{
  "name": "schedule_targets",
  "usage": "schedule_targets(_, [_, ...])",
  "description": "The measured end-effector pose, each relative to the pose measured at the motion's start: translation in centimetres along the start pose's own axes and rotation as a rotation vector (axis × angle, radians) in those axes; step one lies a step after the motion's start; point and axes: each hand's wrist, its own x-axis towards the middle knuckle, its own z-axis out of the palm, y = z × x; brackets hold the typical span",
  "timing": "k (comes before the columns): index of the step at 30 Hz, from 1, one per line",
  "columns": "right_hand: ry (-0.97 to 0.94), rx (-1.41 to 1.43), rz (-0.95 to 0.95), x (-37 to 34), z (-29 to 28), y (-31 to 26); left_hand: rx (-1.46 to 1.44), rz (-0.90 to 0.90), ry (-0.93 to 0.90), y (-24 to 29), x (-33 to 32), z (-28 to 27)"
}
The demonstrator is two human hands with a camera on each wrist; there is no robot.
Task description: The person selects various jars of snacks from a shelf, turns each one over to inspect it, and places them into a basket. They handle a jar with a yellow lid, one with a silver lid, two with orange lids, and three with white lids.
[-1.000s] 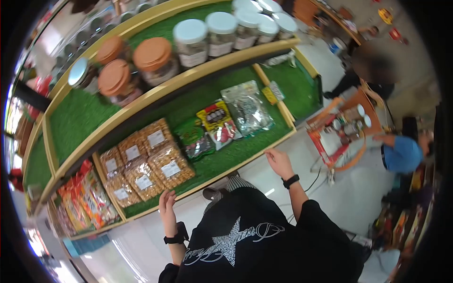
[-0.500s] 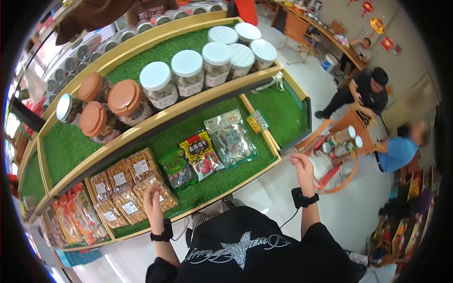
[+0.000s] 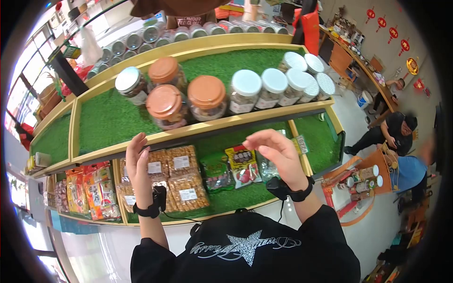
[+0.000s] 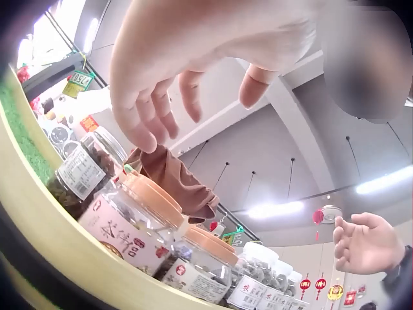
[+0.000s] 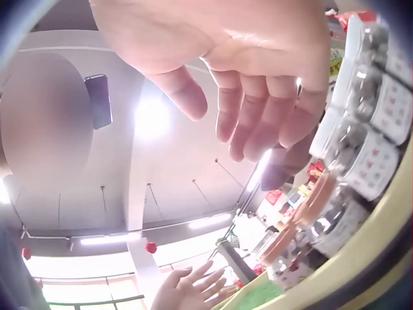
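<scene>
Both hands are raised over the lower shelf in the head view, apart and holding nothing. My left hand (image 3: 138,167) is above the clear packs of brown snacks (image 3: 187,188), fingers up and loosely bent. My right hand (image 3: 279,158), fingers slightly bent toward the left, partly covers a silvery bag (image 3: 269,170) beside a yellow-and-red bag (image 3: 244,166) and a green bag (image 3: 218,172). Orange-lidded jars (image 3: 206,94) and white-lidded jars (image 3: 246,89) stand on the upper shelf. In the left wrist view, the left hand (image 4: 200,45) hangs above the jars; the right wrist view shows the right hand (image 5: 239,71) empty.
A wooden rail (image 3: 188,128) divides the two green-lined shelves. Red and orange packets (image 3: 101,191) lie in the left compartment. At right stand an orange chair (image 3: 377,162) with jars on it, and a person in black (image 3: 398,134).
Both hands have risen from the shelf's front edge toward the upper shelf and drawn slightly closer together. The head view has shifted, bringing more of the back jars and hanging decorations into sight.
</scene>
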Motion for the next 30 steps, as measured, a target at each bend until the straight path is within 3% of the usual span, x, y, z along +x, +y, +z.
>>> schedule_targets(6, [-0.196,0.041,0.067,7.0,7.9,2.8,-0.037,-0.049,-0.111,-0.1,5.3,-3.6])
schedule_targets(10, [-0.241,0.279,0.150,12.3,11.8,3.0,-0.064,-0.065,-0.118,-0.2,10.2,-5.3])
schedule_targets(12, [-0.221,0.606,0.304,15.8,13.1,3.8,-0.110,-0.051,-0.135,-0.1,13.1,-5.8])
schedule_targets(15, [-0.116,0.664,0.353,20.3,16.2,4.7,-0.178,-0.140,-0.126,-2.1,17.2,-5.7])
schedule_targets(20, [-0.106,0.488,0.262,24.0,19.8,6.7,-0.139,-0.218,-0.144,-4.1,19.2,-5.3])
schedule_targets(22, [-0.068,0.293,0.122,24.1,20.8,6.3,-0.213,-0.180,-0.261,-4.4,19.4,-5.5])
schedule_targets(26, [0.149,0.057,0.000,25.2,21.4,8.6,-0.209,-0.208,-0.252,-6.3,20.4,-5.3])
schedule_targets(30, [0.095,0.071,0.001,25.1,21.1,8.5,-0.262,-0.089,-0.368,-6.2,20.1,-5.7])
